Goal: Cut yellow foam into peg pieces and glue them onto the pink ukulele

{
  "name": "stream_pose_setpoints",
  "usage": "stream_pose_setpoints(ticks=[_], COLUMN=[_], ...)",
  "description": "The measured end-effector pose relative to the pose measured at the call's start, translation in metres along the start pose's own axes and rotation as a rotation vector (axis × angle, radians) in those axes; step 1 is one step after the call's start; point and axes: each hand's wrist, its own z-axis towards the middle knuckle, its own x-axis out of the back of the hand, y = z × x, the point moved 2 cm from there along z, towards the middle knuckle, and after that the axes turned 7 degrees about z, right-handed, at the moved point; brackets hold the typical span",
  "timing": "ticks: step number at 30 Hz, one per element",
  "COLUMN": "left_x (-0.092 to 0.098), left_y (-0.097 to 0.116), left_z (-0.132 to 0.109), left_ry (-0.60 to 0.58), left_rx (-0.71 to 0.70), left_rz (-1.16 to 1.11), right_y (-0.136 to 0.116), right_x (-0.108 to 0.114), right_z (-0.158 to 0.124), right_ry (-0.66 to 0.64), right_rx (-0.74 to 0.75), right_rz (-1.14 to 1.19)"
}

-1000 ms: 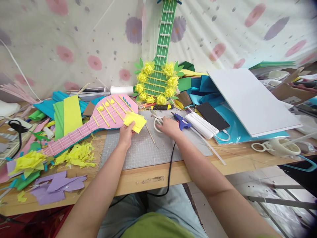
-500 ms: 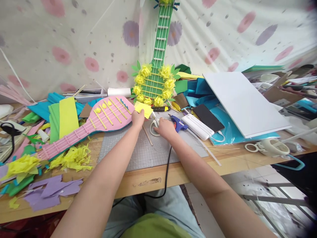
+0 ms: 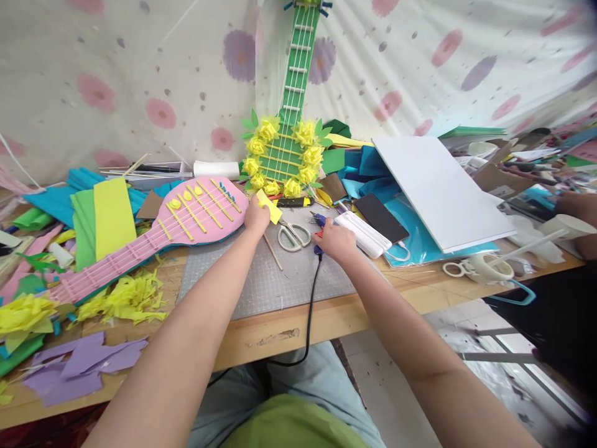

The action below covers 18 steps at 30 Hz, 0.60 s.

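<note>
My left hand (image 3: 256, 218) is closed on a yellow foam piece (image 3: 269, 206) and holds it at the rounded end of the pink foam guitar (image 3: 186, 227). My right hand (image 3: 336, 241) is wrapped round the blue glue gun (image 3: 319, 219), whose black cord (image 3: 310, 305) runs off the table's front edge. White-handled scissors (image 3: 293, 236) lie on the grey cutting mat (image 3: 265, 280) between my hands, next to a thin wooden stick (image 3: 272, 251).
A green guitar with yellow flowers (image 3: 284, 149) leans on the floral cloth behind. White power bank (image 3: 364, 233), black phone (image 3: 380, 218), white board (image 3: 438, 186) and tape roll (image 3: 485, 269) lie right. Yellow scraps (image 3: 125, 298), purple scraps (image 3: 79, 364) and foam sheets (image 3: 97, 214) lie left. Another person's arm (image 3: 576, 208) shows far right.
My left hand carried the yellow foam piece up from the mat to the pink guitar's end. My right hand left the scissors and moved right onto the blue glue gun.
</note>
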Motion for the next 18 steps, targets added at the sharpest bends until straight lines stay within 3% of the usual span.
stream_pose_setpoints(ticks=[5, 11, 18], left_x=[0.013, 0.021, 0.031], left_y=[0.009, 0.016, 0.001], left_z=[-0.008, -0.014, -0.029], left_ry=[0.05, 0.224, 0.116], left_rx=[-0.032, -0.162, -0.018], left_rz=[0.113, -0.131, -0.53], right_y=[0.008, 0.003, 0.019], right_x=[-0.005, 0.003, 0.022], right_z=[-0.001, -0.017, -0.009], right_ry=[-0.068, 0.018, 0.189], right_rx=[-0.051, -0.104, -0.117], right_rz=[0.017, 0.057, 0.052])
